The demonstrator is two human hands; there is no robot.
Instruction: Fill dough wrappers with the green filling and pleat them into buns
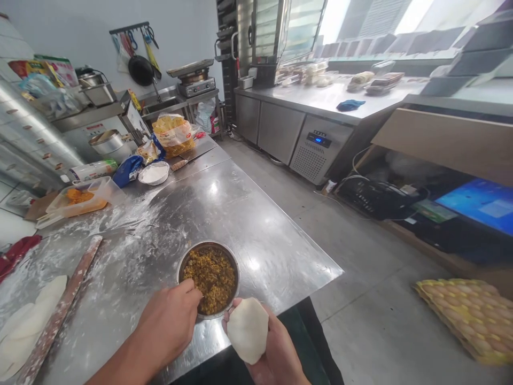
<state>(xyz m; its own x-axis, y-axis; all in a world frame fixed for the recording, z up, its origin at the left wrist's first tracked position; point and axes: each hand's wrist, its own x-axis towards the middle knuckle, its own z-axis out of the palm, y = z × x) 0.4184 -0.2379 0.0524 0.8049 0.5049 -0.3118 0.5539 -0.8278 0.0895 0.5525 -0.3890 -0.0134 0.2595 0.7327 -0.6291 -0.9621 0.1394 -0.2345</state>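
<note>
A round steel bowl point(238, 267) near the table's front edge holds a crumbly yellow-brown filling point(212, 275). My left hand point(170, 315) reaches over the bowl's near left rim, its fingers closed at the filling. Whatever those fingers pinch is hidden by the hand. Just right of the bowl, my right hand point(280, 345) holds a pale, flat dough wrapper point(248, 329), which rests across the palm and fingers. At the far left of the table, more flat dough point(30, 326) lies beside a long, flour-dusted wooden rolling pin point(66, 305).
Flour is spread over the left of the steel table point(256, 214). Along its back stand a plastic tub point(94, 195) with orange food, a bowl of white powder point(154, 174) and a large yellow bag point(173, 133). Egg trays point(468, 315) sit at the lower right.
</note>
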